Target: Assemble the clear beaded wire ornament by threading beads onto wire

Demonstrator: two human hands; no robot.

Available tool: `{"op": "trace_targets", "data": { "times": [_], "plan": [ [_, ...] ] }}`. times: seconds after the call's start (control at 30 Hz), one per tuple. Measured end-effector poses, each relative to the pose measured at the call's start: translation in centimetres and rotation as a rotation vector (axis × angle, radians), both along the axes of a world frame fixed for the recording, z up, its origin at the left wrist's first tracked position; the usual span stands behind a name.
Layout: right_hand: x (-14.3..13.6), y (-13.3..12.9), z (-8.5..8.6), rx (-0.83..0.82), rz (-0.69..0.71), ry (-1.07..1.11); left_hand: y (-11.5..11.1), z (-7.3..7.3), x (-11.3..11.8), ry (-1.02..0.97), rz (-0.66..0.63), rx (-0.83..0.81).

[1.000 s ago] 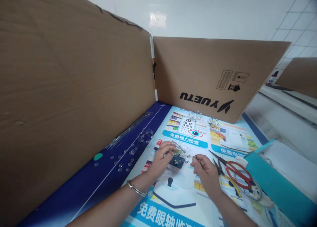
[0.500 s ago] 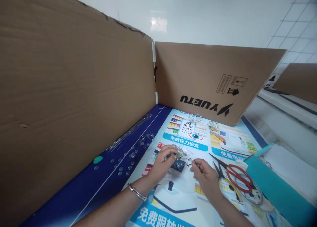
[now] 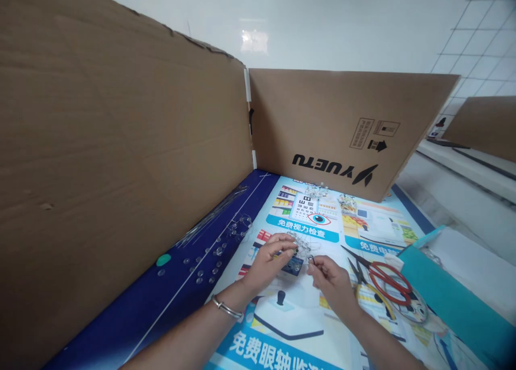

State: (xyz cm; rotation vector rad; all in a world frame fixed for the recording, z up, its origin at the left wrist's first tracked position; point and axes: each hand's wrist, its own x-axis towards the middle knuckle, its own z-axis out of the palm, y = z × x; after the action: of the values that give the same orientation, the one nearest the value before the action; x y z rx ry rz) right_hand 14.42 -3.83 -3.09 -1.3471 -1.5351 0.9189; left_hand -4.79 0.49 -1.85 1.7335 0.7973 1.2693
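My left hand [image 3: 269, 263], with a silver bangle on its wrist, pinches a loose tangle of thin wire with clear beads [image 3: 305, 243] over the printed sheet. Close on the right, my right hand [image 3: 331, 278] has thumb and forefinger pressed together at the tangle's near edge, on what looks like a wire end. A small dark piece shows at those fingertips, too small to name. Red-handled scissors [image 3: 390, 283] and yellow-handled pliers [image 3: 374, 296] lie just right of my right hand.
Cardboard panels [image 3: 161, 117] stand left and behind. Clear round beads [image 3: 200, 274], a green blob [image 3: 163, 260], straight wires [image 3: 213, 214] and a wire loop piece [image 3: 241, 226] lie left. Beaded wire clusters [image 3: 316, 191] sit at the back. A teal box [image 3: 447, 289] stands right.
My right fingertips have moved slightly up and left, closer to the tangle. My left hand still grips it, turned a little. The view has shifted slightly.
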Motion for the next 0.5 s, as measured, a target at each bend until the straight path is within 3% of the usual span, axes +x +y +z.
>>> {"op": "trace_targets", "data": {
  "times": [0.33,0.5],
  "plan": [
    [0.4,1.2,0.0,-0.131,-0.14,0.278,-0.3,0.8,-0.1,-0.167,-0.184,-0.078],
    [0.7,1.5,0.0,-0.152,-0.17,0.343,-0.2,0.6,0.0,-0.205,-0.174,-0.098]
  ]
}}
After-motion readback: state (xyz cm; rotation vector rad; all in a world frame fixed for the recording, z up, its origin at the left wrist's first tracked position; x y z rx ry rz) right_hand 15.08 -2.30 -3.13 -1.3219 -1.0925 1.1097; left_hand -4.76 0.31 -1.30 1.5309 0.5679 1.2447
